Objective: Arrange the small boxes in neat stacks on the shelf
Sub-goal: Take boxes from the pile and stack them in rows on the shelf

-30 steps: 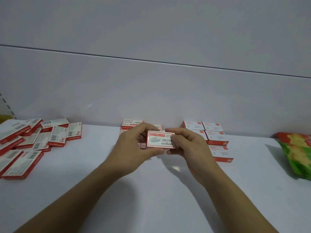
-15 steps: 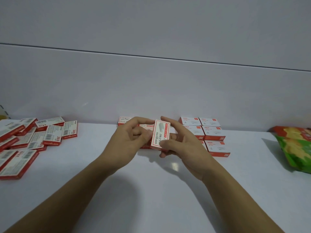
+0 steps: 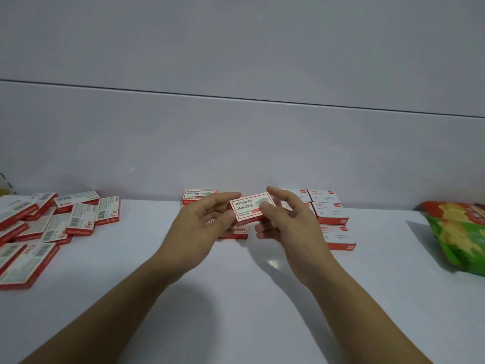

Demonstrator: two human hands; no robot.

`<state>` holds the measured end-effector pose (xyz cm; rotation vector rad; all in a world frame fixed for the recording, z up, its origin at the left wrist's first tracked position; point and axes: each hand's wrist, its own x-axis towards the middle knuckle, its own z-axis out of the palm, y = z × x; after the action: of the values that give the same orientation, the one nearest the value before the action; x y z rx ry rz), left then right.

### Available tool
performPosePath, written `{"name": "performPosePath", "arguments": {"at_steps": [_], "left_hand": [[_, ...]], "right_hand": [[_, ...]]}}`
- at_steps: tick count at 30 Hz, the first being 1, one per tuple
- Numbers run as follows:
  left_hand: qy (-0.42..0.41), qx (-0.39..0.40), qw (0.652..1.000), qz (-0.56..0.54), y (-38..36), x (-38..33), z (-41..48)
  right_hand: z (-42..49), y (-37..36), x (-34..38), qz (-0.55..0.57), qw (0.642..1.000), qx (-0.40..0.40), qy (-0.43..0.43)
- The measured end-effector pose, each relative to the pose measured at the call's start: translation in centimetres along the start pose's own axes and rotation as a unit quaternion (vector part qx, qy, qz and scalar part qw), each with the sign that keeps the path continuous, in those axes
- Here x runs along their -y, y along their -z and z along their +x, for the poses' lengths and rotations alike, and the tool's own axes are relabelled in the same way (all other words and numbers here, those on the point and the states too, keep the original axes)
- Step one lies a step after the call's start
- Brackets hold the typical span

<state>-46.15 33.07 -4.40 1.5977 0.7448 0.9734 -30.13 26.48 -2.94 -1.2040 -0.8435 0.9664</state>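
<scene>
The left hand point(image 3: 202, 227) and the right hand point(image 3: 291, 229) held one small box point(image 3: 248, 207) up over the white shelf point(image 3: 126, 261), in front of the neat stacks point(image 3: 329, 212). Left fingers pinched its end. The right thumb pressed its front, with the fingers curled under.

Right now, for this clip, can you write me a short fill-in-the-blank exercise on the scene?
1. The small red-and-white cardboard box is held off the white shelf by ____ hands: the left hand and the right hand.
2. The loose pile of flat red-and-white boxes lies on the person's ____ side.
3. The green and red plastic snack bag lies at the shelf's ____ end.
Missing words: both; left; right.
</scene>
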Motion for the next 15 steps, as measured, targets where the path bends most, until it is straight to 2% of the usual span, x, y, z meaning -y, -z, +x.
{"name": "performPosePath", "arguments": {"at_steps": [4,7,12,15], "left_hand": [[0.003,0.009,0.997,0.082,-0.2,0.1,-0.2],[-0.018,-0.017,0.993,0.118,-0.1,0.2,-0.1],[-0.049,-0.033,0.985,0.161,0.7,0.1,0.2],[-0.071,-0.024,0.978,0.193,1.2,0.2,0.3]], "right_hand": [[-0.1,-0.1,-0.2,-0.008,1.000,0.017,0.014],[-0.1,-0.1,-0.3,-0.051,0.998,0.016,0.022],[0.1,0.0,-0.7,-0.185,0.980,0.030,0.070],[0.6,0.0,-0.7,-0.310,0.942,0.003,0.126]]}}
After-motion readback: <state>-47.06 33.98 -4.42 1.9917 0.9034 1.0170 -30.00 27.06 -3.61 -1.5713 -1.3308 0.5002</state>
